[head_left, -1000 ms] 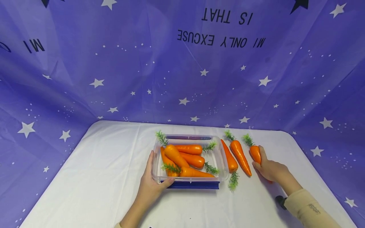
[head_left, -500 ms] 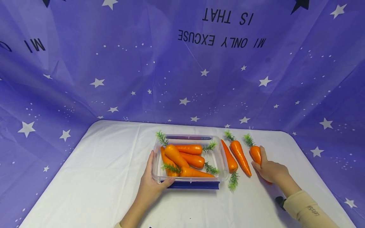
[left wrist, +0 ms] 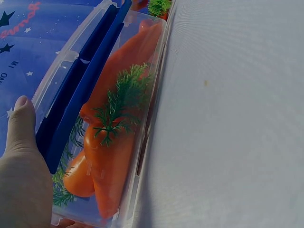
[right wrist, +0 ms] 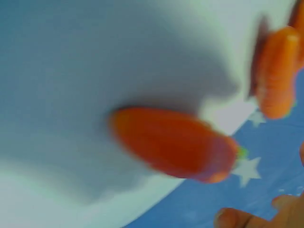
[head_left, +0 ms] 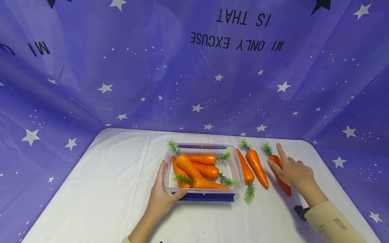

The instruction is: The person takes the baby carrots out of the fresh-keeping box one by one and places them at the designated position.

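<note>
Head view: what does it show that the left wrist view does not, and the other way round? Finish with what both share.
Only the head view: the right hand and its tan sleeve. Only the left wrist view: red script on the curtain. Both: the left hand holding the box, carrots inside it, a blue latch, white cloth and the curtain.
</note>
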The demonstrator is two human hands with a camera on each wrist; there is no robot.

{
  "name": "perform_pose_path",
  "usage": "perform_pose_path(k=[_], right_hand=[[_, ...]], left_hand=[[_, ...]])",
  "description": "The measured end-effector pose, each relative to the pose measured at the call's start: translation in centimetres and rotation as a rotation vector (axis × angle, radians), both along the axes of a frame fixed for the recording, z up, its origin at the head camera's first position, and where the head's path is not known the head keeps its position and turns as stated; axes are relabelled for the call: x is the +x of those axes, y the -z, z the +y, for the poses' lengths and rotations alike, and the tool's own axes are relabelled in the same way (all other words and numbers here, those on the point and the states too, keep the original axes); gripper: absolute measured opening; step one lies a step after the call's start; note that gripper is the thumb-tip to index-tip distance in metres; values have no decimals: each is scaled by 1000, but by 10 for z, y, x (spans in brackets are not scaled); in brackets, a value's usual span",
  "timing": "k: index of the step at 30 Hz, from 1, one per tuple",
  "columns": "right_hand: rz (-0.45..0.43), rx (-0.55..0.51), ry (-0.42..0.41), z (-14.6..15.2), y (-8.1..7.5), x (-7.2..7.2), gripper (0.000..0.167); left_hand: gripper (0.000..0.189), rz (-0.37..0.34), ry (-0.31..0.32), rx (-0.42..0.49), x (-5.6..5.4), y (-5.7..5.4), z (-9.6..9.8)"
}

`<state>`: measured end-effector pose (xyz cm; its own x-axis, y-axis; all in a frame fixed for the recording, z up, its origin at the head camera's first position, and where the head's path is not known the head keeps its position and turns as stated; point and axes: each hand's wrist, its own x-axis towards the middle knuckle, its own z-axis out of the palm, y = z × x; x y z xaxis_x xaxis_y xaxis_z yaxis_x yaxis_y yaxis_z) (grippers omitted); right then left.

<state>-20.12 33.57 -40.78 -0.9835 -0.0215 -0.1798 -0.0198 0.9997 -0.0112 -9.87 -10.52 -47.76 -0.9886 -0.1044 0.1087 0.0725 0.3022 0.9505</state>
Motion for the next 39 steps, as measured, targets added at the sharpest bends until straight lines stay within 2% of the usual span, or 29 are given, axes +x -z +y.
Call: perform_pose_path(k=[4,12,19,23,29,34,39], right_hand=[[102,-16,-72,-19,-10,-3,90],[214,-136,-181,-75,-29,-2,83],[277,-209,-345,-126,-40,6,79],[230,-288,-437,-148,-43,8,77],[36,-386,-547,-170,-37,7,74],[-59,-425,-620,-179,-27,6,77],[-115,-408,-713,-183,-22,7,69]], left_hand=[[117,2,-2,4,0,0,0],[118,16,-9,-5,0,0,0],[118,4,-6,1,0,0,0],[118,-5,-3,-10,-1,1,0],[118,-3,-3,-17,-2,1,-1],[117,-10,-3,0,-1,-1,0],[118,-15,-2,7,0,-2,0]])
